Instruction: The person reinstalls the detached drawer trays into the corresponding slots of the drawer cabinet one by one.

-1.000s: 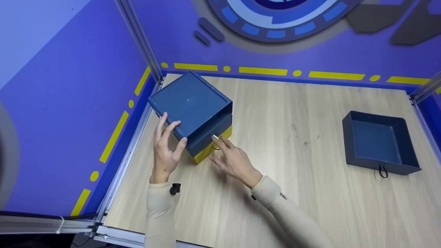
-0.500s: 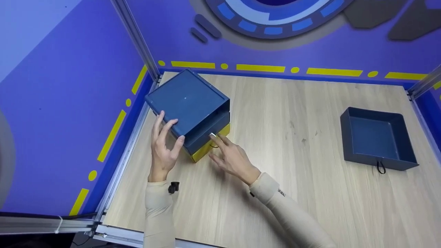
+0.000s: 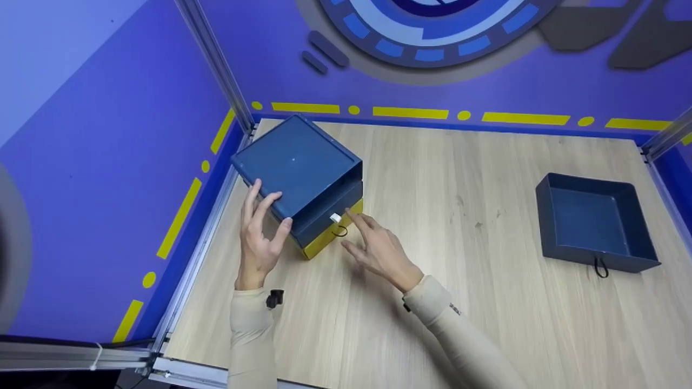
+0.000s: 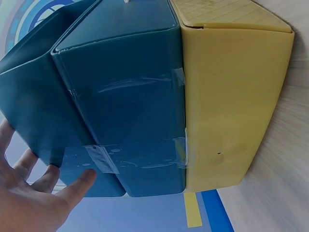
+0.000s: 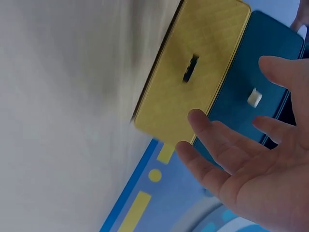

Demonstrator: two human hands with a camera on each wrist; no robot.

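A stack of drawer units stands at the far left of the table, its dark blue top (image 3: 294, 162) turned cornerwise. The top bay has an open front. Below it is a blue drawer (image 3: 316, 224) with a white pull tab (image 3: 335, 218), then a yellow drawer (image 3: 323, 241) with a black loop (image 3: 340, 231). My left hand (image 3: 258, 237) rests its spread fingers on the left side and top edge of the upper unit. My right hand (image 3: 383, 249), fingers loosely extended, hovers just right of the tab and loop, holding nothing.
A loose dark blue drawer (image 3: 594, 221) with a black loop pull lies on the right of the wooden table (image 3: 448, 227). Blue printed walls (image 3: 151, 135) and a metal post (image 3: 216, 59) border the left and back. Clear tape (image 4: 101, 158) joins the stacked units.
My right hand has drawn back to the right from the white tab, leaving the tab and black loop uncovered. The left hand and stack stay in place.
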